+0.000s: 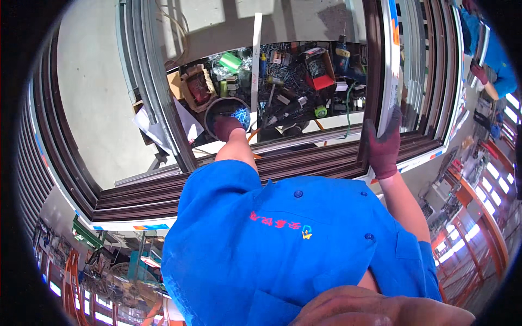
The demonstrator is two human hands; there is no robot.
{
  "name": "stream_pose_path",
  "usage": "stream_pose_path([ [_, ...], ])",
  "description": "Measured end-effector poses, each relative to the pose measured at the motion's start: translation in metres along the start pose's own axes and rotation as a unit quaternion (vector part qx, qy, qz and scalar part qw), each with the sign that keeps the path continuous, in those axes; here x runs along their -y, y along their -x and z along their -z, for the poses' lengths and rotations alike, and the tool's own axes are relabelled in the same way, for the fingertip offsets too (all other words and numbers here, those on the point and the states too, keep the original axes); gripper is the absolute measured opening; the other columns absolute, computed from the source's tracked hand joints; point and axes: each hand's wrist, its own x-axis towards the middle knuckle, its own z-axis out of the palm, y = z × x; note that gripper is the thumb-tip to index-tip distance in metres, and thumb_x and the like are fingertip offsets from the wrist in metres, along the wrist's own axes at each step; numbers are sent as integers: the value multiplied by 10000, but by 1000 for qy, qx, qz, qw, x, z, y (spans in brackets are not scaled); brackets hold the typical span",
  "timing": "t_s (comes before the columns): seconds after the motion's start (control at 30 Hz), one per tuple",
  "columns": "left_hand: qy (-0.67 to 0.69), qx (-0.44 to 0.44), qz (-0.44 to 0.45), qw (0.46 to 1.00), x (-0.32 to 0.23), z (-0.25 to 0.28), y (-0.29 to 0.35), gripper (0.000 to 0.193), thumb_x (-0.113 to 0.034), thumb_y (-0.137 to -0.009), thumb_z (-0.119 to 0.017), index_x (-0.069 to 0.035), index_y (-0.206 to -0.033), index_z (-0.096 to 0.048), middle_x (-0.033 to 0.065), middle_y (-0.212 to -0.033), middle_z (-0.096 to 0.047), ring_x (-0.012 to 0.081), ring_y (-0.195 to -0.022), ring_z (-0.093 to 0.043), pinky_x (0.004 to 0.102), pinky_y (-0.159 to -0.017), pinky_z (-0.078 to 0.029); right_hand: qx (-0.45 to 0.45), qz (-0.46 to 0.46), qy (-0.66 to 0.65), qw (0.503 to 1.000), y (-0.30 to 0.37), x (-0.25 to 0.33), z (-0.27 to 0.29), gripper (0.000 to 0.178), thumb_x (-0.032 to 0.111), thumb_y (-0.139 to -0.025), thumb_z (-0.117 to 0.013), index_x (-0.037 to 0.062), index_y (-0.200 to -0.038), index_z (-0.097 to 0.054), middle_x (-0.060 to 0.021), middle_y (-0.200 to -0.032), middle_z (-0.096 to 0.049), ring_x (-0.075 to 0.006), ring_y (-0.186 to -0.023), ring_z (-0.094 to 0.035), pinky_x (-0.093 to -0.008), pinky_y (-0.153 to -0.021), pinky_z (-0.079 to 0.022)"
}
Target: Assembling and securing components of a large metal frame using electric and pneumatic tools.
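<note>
My left hand (227, 128), in a dark red glove, reaches down into a round dark container (208, 120). Bluish screws (240, 115) lie inside it, just right of the hand. Its fingers are lost in shadow, so their pose does not show. Farther right, my right hand (384, 148), also gloved, holds an upright bar of the dark brown window frame (375, 70). The thumb lies on one side of the bar, the fingers on the other.
Beyond the frame's lower bar, a cluttered surface bears a red box of fasteners (321, 76), a torn cardboard box (198, 87), a green roll (230, 62), a power drill (342, 57) and an upright white strip (255, 65). A person in blue (492, 60) stands at far right.
</note>
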Motion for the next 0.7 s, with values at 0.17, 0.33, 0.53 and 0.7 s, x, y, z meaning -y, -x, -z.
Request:
stream_pose_path([
  [0.17, -69, 100, 1, 993, 88, -66, -99, 435, -336, -1038, -648, -181, -1428, -763, 120, -1505, -729, 297, -1357, -728, 497, -1052, -619, 25, 22, -37, 999, -8, 6, -5, 867, 243, -1011, -805, -80, -1676, -353, -313, -1622, -537, -388, -1532, -536, -432, -1281, -385],
  [0.33, -135, 168, -112, 970, 51, -9, -42, 428, -282, -1040, -612, -141, -1420, -751, 169, -1501, -716, 355, -1390, -697, 508, -1109, -595, 25, -20, -26, 999, -3, 7, 0, 879, 233, -1018, -790, -73, -1698, -325, -308, -1662, -496, -372, -1569, -492, -431, -1298, -359],
  [0.53, 41, -18, -208, 977, 35, 74, 7, 390, -286, -1039, -616, -102, -1365, -724, 213, -1439, -730, 428, -1283, -733, 537, -1078, -599, 28, -21, -33, 999, -2, -3, -3, 883, 149, -1013, -780, -55, -1726, -300, -254, -1705, -476, -313, -1595, -456, -396, -1320, -319],
  [0.7, 96, -144, -52, 983, 25, 86, -49, 305, -275, -1070, -614, -123, -1297, -748, 234, -1232, -795, 439, -1140, -784, 560, -913, -638, 42, -29, -51, 997, -4, 11, 2, 880, 160, -1018, -778, -65, -1721, -299, -273, -1694, -483, -328, -1585, -475, -404, -1313, -336],
])
